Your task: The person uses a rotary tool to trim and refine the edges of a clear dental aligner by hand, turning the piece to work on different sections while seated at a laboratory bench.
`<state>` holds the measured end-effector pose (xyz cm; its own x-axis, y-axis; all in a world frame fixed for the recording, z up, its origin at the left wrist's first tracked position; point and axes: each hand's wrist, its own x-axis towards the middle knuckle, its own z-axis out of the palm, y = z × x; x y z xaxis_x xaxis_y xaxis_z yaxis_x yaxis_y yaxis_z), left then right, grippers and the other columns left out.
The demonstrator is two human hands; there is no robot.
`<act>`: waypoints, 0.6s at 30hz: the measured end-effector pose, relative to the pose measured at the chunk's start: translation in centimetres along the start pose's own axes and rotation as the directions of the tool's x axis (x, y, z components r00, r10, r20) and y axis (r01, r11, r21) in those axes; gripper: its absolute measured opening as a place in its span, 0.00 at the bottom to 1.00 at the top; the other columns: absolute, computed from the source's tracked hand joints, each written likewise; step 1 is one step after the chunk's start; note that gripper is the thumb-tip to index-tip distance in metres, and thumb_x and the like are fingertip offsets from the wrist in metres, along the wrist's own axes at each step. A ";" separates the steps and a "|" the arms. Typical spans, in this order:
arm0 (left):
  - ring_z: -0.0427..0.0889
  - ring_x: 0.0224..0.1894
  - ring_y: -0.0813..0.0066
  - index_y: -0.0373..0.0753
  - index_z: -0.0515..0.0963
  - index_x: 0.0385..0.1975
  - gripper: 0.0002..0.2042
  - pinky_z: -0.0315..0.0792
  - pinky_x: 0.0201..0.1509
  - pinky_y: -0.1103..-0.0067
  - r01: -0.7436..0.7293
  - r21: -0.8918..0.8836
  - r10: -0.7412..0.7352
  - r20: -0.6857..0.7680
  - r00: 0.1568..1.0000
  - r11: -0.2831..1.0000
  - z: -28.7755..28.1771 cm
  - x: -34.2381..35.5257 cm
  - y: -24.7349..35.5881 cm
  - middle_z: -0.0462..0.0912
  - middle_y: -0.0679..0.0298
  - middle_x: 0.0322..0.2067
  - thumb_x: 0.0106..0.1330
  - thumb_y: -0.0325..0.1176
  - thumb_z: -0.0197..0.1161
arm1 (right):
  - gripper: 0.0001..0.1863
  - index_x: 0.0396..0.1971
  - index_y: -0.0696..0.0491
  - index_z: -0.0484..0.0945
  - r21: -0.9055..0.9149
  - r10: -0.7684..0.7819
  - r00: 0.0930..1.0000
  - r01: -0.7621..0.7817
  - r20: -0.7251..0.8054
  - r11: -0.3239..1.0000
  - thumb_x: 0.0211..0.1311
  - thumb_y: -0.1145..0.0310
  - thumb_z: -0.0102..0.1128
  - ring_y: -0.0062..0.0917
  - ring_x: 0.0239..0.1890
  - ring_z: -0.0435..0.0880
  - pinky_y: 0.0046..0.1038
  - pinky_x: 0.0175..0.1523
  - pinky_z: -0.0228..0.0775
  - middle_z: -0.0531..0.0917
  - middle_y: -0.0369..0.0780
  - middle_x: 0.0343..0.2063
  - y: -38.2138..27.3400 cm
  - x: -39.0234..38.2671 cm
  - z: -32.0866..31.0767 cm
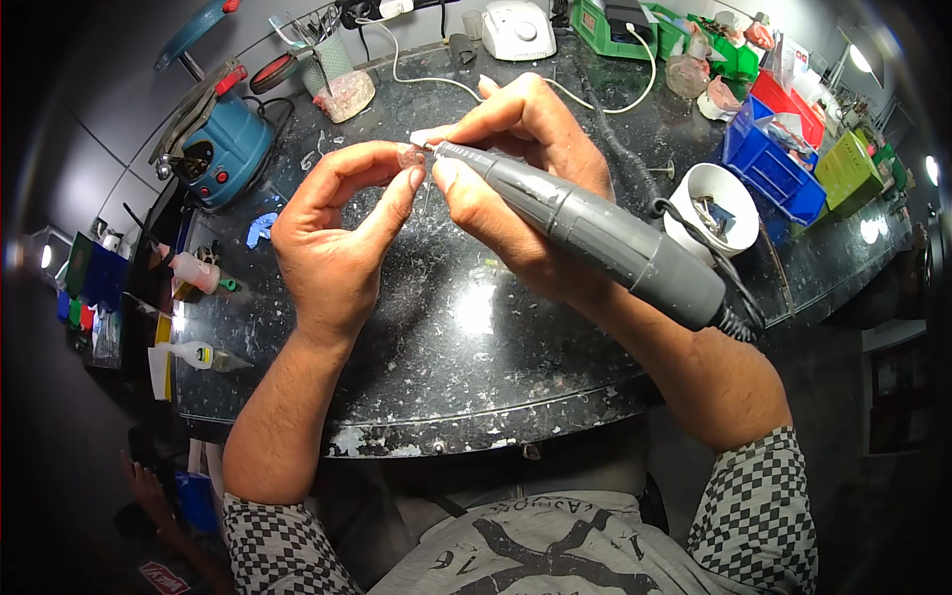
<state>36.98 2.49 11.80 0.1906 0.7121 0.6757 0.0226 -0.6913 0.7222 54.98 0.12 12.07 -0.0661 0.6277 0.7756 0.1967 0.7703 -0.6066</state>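
A small clear piece (410, 156) is pinched by the left hand (337, 238), a grey rotary handpiece (595, 233) is gripped by the right hand (516, 169), and metal bits are held in a white cup (694, 188) at the right of the desk (466, 337).

We see the left hand (337, 233) pinching a small pale piece (410, 156) between thumb and forefinger, while the right hand (516, 169) grips a grey rotary handpiece (595, 233) like a pen, its tip touching that piece above a dark speckled worktop (466, 337). A black cord leaves the handpiece's rear end and runs past a white cup (709, 203) holding small tools, which stands just beside a blue bin (769, 164). At the left we see a blue machine (223, 149) near the worktop's far edge and a small white glue bottle (193, 354) lying near the front-left edge.
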 end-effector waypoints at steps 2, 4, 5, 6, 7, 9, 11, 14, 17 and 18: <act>0.83 0.43 0.78 0.32 0.81 0.41 0.10 0.75 0.50 0.82 0.018 -0.020 -0.018 -0.008 1.000 1.000 0.1 0.0 0.0 0.86 0.62 0.40 0.60 0.19 0.68 | 0.13 0.40 0.55 0.72 0.014 -0.024 1.000 0.024 0.002 1.000 0.56 0.71 0.63 0.21 0.42 0.83 0.45 0.74 0.46 0.85 0.41 0.38 0.2 -0.1 0.1; 0.84 0.43 0.77 0.32 0.81 0.42 0.10 0.75 0.51 0.82 0.015 -0.009 -0.015 -0.004 1.000 1.000 -0.1 -0.1 -0.1 0.86 0.61 0.40 0.60 0.19 0.68 | 0.13 0.40 0.55 0.72 0.015 -0.020 1.000 0.020 0.009 1.000 0.56 0.71 0.63 0.22 0.43 0.84 0.46 0.74 0.45 0.85 0.40 0.37 0.2 -0.1 0.1; 0.84 0.43 0.77 0.32 0.81 0.42 0.10 0.75 0.51 0.82 0.015 -0.008 -0.015 -0.005 1.000 1.000 -0.2 -0.1 0.0 0.86 0.61 0.40 0.60 0.19 0.68 | 0.13 0.40 0.54 0.72 0.014 -0.015 1.000 0.015 0.012 1.000 0.56 0.71 0.63 0.22 0.43 0.84 0.47 0.74 0.45 0.85 0.40 0.37 0.2 0.0 0.1; 0.84 0.43 0.77 0.32 0.81 0.42 0.11 0.75 0.51 0.82 0.000 0.029 -0.001 0.007 1.000 1.000 -0.2 -0.1 0.0 0.86 0.61 0.40 0.60 0.19 0.68 | 0.13 0.39 0.54 0.73 0.013 -0.009 1.000 0.009 0.015 1.000 0.56 0.71 0.63 0.22 0.43 0.84 0.47 0.74 0.45 0.84 0.40 0.37 0.2 0.0 0.1; 0.84 0.43 0.77 0.32 0.81 0.42 0.11 0.75 0.51 0.82 -0.015 0.063 0.014 0.021 1.000 0.998 -0.2 -0.1 0.1 0.86 0.61 0.40 0.60 0.19 0.68 | 0.12 0.39 0.54 0.73 -0.011 -0.022 1.000 0.022 0.016 1.000 0.56 0.71 0.63 0.22 0.44 0.84 0.47 0.74 0.45 0.84 0.39 0.37 0.2 0.0 0.0; 0.84 0.43 0.78 0.32 0.81 0.42 0.11 0.75 0.51 0.82 -0.007 0.032 0.007 0.014 1.000 0.999 -0.3 -0.1 -0.3 0.86 0.61 0.40 0.60 0.19 0.68 | 0.12 0.39 0.54 0.73 -0.037 -0.034 0.999 0.034 0.018 0.999 0.56 0.71 0.63 0.22 0.44 0.84 0.47 0.74 0.45 0.84 0.39 0.36 0.2 0.0 -0.1; 0.84 0.43 0.78 0.32 0.81 0.42 0.11 0.75 0.51 0.81 0.001 0.005 -0.001 0.007 1.000 1.000 -0.3 -0.1 -0.3 0.86 0.61 0.40 0.60 0.19 0.68 | 0.12 0.39 0.54 0.73 -0.092 -0.081 0.996 0.084 0.043 0.992 0.56 0.71 0.63 0.22 0.43 0.84 0.47 0.74 0.46 0.84 0.39 0.36 0.1 0.1 0.0; 0.83 0.43 0.77 0.32 0.81 0.42 0.11 0.75 0.51 0.81 -0.014 0.045 0.013 0.027 1.000 0.999 -0.1 -0.1 0.1 0.85 0.61 0.40 0.60 0.18 0.67 | 0.12 0.39 0.54 0.74 -0.053 -0.039 0.999 0.040 0.015 0.998 0.55 0.72 0.64 0.22 0.40 0.84 0.46 0.73 0.49 0.84 0.39 0.36 0.0 0.1 -0.1; 0.83 0.43 0.77 0.32 0.80 0.41 0.09 0.76 0.51 0.82 0.023 -0.007 -0.023 0.010 1.000 1.000 -0.1 -0.2 0.0 0.85 0.62 0.39 0.61 0.18 0.67 | 0.12 0.39 0.55 0.73 -0.164 -0.148 0.985 0.160 0.087 0.973 0.55 0.73 0.63 0.19 0.38 0.82 0.41 0.69 0.57 0.83 0.39 0.36 -0.1 0.2 -0.2; 0.83 0.43 0.78 0.32 0.80 0.40 0.09 0.76 0.51 0.82 0.045 -0.032 -0.045 0.010 0.999 0.998 -0.1 -0.1 0.1 0.85 0.62 0.39 0.61 0.18 0.67 | 0.12 0.39 0.55 0.73 -0.163 -0.148 0.985 0.161 0.087 0.973 0.55 0.73 0.63 0.19 0.38 0.82 0.41 0.69 0.57 0.83 0.39 0.36 0.0 0.1 -0.1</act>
<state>36.84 2.32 11.81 0.1994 0.7413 0.6408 -0.0005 -0.6539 0.7566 55.01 0.16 12.20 -0.1790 0.5141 0.8388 0.3406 0.8323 -0.4374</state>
